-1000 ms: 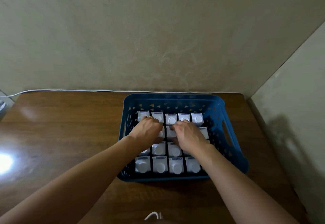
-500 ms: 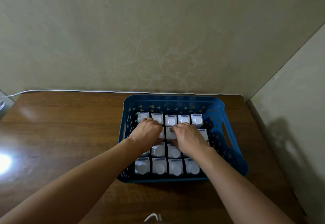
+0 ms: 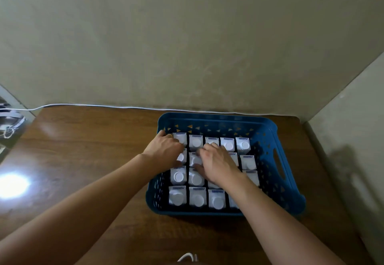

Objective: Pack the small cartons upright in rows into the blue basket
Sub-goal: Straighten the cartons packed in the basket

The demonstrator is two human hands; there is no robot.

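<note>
The blue basket (image 3: 268,138) stands on the brown table and holds several small white cartons (image 3: 196,199) upright in rows, round caps up. Both my hands are inside it. My left hand (image 3: 164,150) lies over the far-left column near the back corner; its fingers curl down beside the back-left carton (image 3: 180,138) and its thumb lies against the carton behind it. My right hand (image 3: 218,161) lies spread on top of the middle cartons, fingertips at the back row. It covers the cartons beneath it.
The table (image 3: 83,160) butts against a beige wall at the back and a second wall on the right. A white cable (image 3: 99,106) runs along the table's back edge. Some clutter (image 3: 8,123) sits at the far left. A lamp glare shows on the left.
My left hand has slid left and back, from the second row to the back-left corner. My right hand has stayed over the middle cartons, shifting slightly back.
</note>
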